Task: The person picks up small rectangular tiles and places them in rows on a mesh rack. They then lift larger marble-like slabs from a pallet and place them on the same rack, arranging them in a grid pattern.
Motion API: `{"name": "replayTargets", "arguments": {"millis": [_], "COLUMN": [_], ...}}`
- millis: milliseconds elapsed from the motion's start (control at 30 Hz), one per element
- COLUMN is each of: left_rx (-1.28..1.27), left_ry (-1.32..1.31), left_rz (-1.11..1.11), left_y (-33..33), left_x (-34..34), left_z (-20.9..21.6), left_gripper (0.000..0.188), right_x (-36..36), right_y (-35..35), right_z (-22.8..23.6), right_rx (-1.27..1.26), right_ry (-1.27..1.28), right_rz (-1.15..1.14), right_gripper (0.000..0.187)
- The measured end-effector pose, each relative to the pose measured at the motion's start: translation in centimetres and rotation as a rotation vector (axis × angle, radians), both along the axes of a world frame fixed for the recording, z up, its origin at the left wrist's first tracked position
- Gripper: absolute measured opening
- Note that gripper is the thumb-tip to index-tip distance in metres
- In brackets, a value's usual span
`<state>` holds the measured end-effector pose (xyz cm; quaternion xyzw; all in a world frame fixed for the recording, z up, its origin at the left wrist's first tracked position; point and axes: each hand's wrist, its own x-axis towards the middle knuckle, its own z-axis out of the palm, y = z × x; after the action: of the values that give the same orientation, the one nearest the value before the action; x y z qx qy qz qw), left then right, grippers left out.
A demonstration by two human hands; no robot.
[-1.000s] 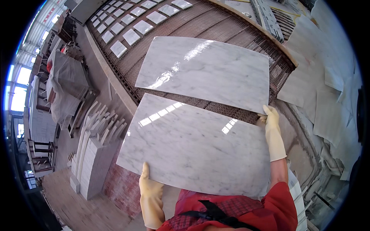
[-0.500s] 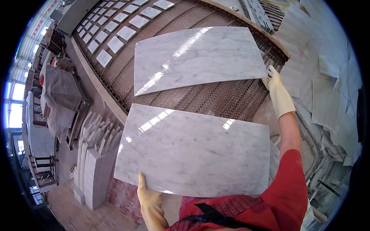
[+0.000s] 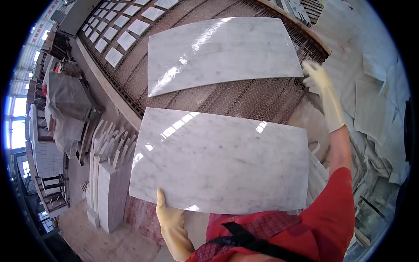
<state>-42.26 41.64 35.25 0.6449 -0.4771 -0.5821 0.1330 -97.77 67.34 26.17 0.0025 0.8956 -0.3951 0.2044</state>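
Observation:
A polished white marble slab [image 3: 222, 161] with grey veins lies close to my body, its near edge by my waist. My left hand [image 3: 172, 220], in a cream glove, grips that edge near its left end, thumb on top and fingers hidden beneath. Farther off, a second marble slab [image 3: 222, 54] rests on a wire-mesh conveyor belt [image 3: 205, 98]. Just beside its near right corner is my right hand [image 3: 321, 81], also gloved, with fingers apart and slightly blurred; nothing shows in it.
Several small white tiles [image 3: 126, 40] sit in rows on the belt's far left. A wooden rail [image 3: 104, 85] borders its left side. Stacked stone strips [image 3: 104, 192] stand at the left. Pale sheets [image 3: 371, 105] lie along the right.
My right hand has come off the far slab's corner, and its fingers have spread. My left hand keeps its grip. Both slabs appear slightly higher in the picture.

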Motion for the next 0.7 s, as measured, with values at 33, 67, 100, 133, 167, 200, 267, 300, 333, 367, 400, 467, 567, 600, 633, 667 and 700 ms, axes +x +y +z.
{"name": "replayTargets", "arguments": {"millis": [33,67,100,133,167,200,267,300,333,367,400,467,567,600,633,667,700], "left_rx": [0.001,-0.003,-0.008,-0.018,-0.027,-0.031,-0.032,-0.028,-0.019,0.005,0.026,0.074,0.135,0.152,0.157,0.147,0.134], "left_ry": [0.015,0.033,0.050,0.073,0.061,0.054,0.001,-0.011,0.010,0.022,0.039,0.068,0.115,0.133,0.156,0.148,0.144], "left_rz": [-0.003,0.000,0.005,0.018,0.009,-0.007,-0.057,-0.067,-0.051,-0.022,-0.006,0.047,0.107,0.116,0.116,0.099,0.081], "left_y": [-0.1,-0.1,-0.2,-0.2,-0.1,-0.2,-0.1,-0.2,-0.3,-0.5,-0.7,-1.1,-1.2,-1.3,-1.4,-1.4,-1.4], "left_x": [0.2,0.5,0.8,1.3,1.6,1.9,1.6,1.6,1.6,2.0,2.2,2.6,2.5,2.5,2.9,3.0,3.2], "left_z": [-0.3,-0.8,-1.2,-1.9,-1.9,-2.0,-1.7,-1.7,-1.7,-1.9,-2.1,-2.4,-2.2,-2.3,-2.7,-2.7,-2.8], "left_gripper": [0.083,0.083,0.082,0.081,0.077,0.073,0.062,0.058,0.057,0.055,0.053,0.048,0.044,0.043,0.042,0.042,0.043], "right_x": [-0.5,-0.2,0.2,0.5,1.3,2.3,4.2,5.6,7.2,8.7,10.4,13.9,19.3,20.5,21.8,21.9,22.1], "right_y": [-0.1,0.0,0.1,0.0,0.3,1.3,3.7,5.3,7.5,9.3,11.7,15.9,18.0,17.3,15.3,14.7,14.1], "right_z": [1.1,2.2,3.4,4.8,5.3,4.9,4.0,2.5,0.7,-1.3,-3.1,-6.5,-9.9,-10.0,-8.8,-8.7,-8.6], "right_rx": [0.050,0.059,0.068,0.079,0.127,0.216,0.385,0.498,0.572,0.612,0.634,0.536,0.139,0.002,-0.152,-0.242,-0.334], "right_ry": [0.093,0.152,0.212,0.276,0.286,0.260,0.213,0.163,0.091,0.003,-0.078,-0.216,-0.438,-0.506,-0.594,-0.633,-0.672], "right_rz": [0.051,0.102,0.152,0.202,0.271,0.324,0.434,0.509,0.540,0.530,0.482,0.271,-0.170,-0.247,-0.301,-0.322,-0.345], "right_gripper": [0.058,0.053,0.049,0.045,0.046,0.047,0.049,0.051,0.052,0.054,0.055,0.059,0.064,0.066,0.066,0.066,0.066]}}
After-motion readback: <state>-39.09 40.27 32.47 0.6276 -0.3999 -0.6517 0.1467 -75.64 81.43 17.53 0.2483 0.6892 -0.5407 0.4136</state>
